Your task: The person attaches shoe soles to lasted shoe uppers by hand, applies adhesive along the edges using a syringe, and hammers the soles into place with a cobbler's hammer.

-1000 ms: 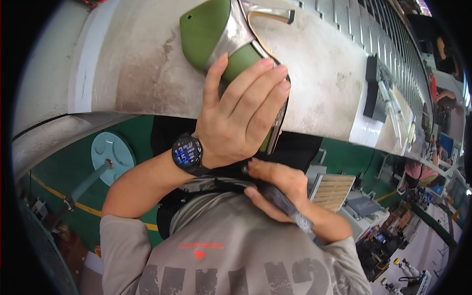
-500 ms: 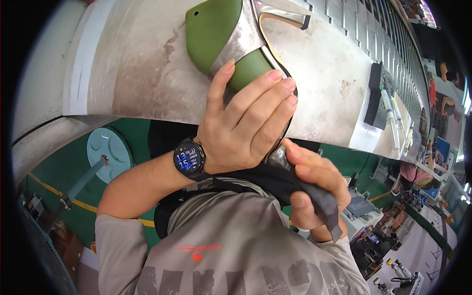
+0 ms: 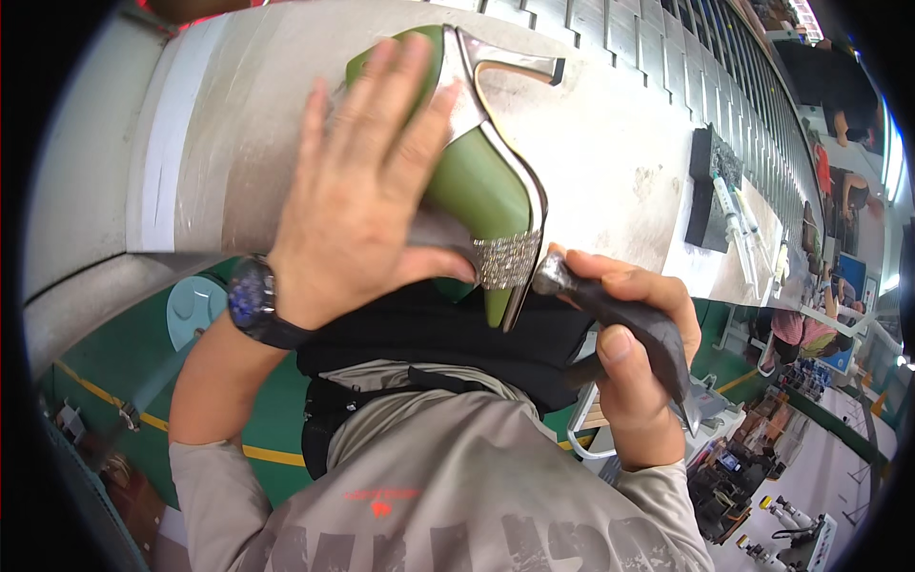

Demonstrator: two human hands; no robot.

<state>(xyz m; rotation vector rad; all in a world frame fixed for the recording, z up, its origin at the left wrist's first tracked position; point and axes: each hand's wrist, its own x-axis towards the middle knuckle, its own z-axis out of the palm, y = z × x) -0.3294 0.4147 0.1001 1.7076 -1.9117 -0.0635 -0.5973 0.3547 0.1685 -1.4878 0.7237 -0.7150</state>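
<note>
A high-heeled shoe on a green last lies on its side at the worktable's near edge, its toe sticking out over the edge. It has a silver heel pointing right and a glittery band across the toe part. My left hand, smeared by motion, lies over the shoe's left side with fingers stretched and apart; its thumb is near the band. In my right hand is a dark hammer, gripped close to its head. Its rounded metal face is beside the sole edge at the toe; I cannot tell whether they touch.
The worn worktable spans the view, with a slatted metal conveyor behind. A black block and syringes lie to the right. A light-blue round stool stands below left. Other people are at work far right.
My left hand has moved left and away from the sole edge, its fingers opening and baring the glittery band. The shoe has shifted toward me. The hammer has moved slightly right and up.
</note>
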